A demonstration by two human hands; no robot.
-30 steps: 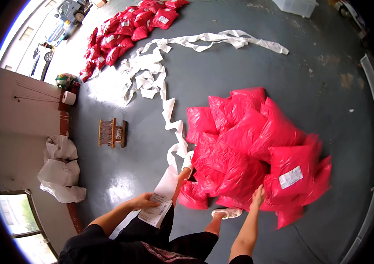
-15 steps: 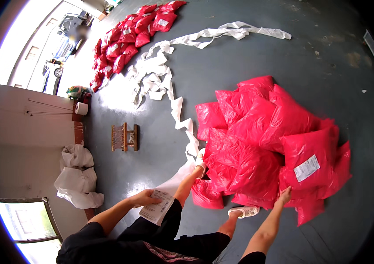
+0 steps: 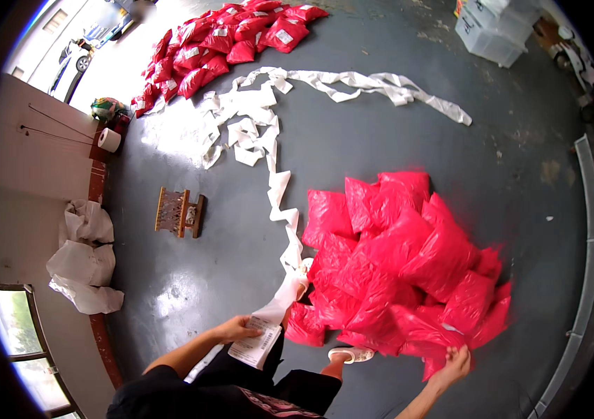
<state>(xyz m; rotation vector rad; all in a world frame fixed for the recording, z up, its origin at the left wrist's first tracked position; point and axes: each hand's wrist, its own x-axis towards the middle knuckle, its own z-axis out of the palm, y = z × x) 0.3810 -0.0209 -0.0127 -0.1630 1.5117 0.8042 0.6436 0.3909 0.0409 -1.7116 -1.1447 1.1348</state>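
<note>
Pinched in my left hand (image 3: 239,328) is a small stack of white printed labels (image 3: 258,347). A long white strip (image 3: 277,304) trails away from near that hand. At the lower right of a heap of stuffed red plastic mailer bags (image 3: 367,272), my right hand (image 3: 458,361) has its fingers closed on the edge of one red mailer bag (image 3: 426,332). That bag is tilted and slightly blurred, with just a sliver of white label (image 3: 449,327) visible. The other bag faces that show in this heap look plain red.
Another heap of red mailer bags (image 3: 230,42), many labelled, lies far left. Crumpled white strip (image 3: 248,105) covers floor between. A small wooden stand (image 3: 180,213) sits left, white sacks (image 3: 84,258) by the wall, clear bins (image 3: 492,35) far right. My feet are beside the near heap.
My right hand has drawn the labelled mailer bag toward me and tipped it, so its label has nearly gone from sight. My left hand keeps the labels. The whole view has shifted.
</note>
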